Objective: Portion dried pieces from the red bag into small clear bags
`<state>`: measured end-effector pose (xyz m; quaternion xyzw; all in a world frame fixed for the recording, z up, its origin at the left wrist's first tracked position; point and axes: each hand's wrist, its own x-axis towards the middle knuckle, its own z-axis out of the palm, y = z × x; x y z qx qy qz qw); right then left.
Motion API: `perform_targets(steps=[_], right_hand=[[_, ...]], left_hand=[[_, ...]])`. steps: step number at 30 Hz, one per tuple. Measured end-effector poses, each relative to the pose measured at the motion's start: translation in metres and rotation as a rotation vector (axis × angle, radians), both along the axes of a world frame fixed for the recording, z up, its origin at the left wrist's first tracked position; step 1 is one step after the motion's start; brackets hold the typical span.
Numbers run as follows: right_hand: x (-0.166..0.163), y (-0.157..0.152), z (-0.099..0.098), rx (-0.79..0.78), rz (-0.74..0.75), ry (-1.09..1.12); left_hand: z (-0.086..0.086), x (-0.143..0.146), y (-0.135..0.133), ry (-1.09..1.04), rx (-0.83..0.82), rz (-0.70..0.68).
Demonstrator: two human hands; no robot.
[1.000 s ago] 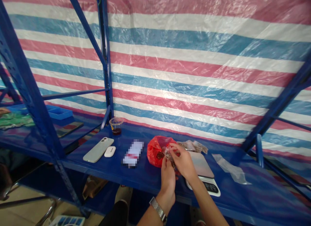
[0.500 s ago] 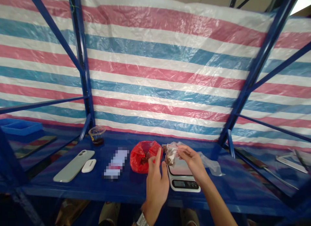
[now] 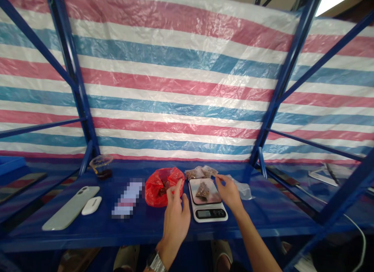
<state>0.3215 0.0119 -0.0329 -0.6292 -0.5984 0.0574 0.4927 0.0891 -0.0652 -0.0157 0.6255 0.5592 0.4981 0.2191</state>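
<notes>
On the white kitchen scale (image 3: 210, 214) lies a small clear plastic bag (image 3: 202, 191) with brown, crumbly-looking contents. My right hand (image 3: 229, 191) hovers at the scale's right edge, fingers bent and slightly apart, with nothing visible in them. Beside the scale, my left hand (image 3: 177, 215) is open, its fingers spread at the near right rim of a red plastic bag (image 3: 153, 190). Dark brown pieces show inside that red bag. Directly behind the scale rest more filled clear bags (image 3: 195, 173).
Flat clear plastic bags (image 3: 244, 190) lie right of the scale. To the left are a blurred-out phone-like item (image 3: 127, 198), a white earbud case (image 3: 91, 205), a pale phone (image 3: 71, 209) and a plastic cup (image 3: 101, 168) with dark liquid. Blue posts (image 3: 270, 108) frame the shelf.
The small filled bag has gone from my right hand onto the scale, and that hand's fingers have loosened. My left hand stays by the red bag. The view has shifted to the right.
</notes>
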Motion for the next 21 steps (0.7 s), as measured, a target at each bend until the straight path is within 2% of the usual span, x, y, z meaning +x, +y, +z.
perform_targets(steps=[4, 11, 21], right_hand=[[0.005, -0.002, 0.003, -0.018, -0.016, 0.022], [0.016, -0.006, 0.002, -0.037, -0.014, 0.029], [0.027, -0.007, -0.006, -0.073, -0.039, 0.015]], left_hand=[[-0.003, -0.004, 0.003, 0.064, 0.048, -0.057], [0.002, -0.025, 0.005, 0.217, 0.073, -0.32], [0.002, -0.035, 0.011, 0.235, 0.082, -0.295]])
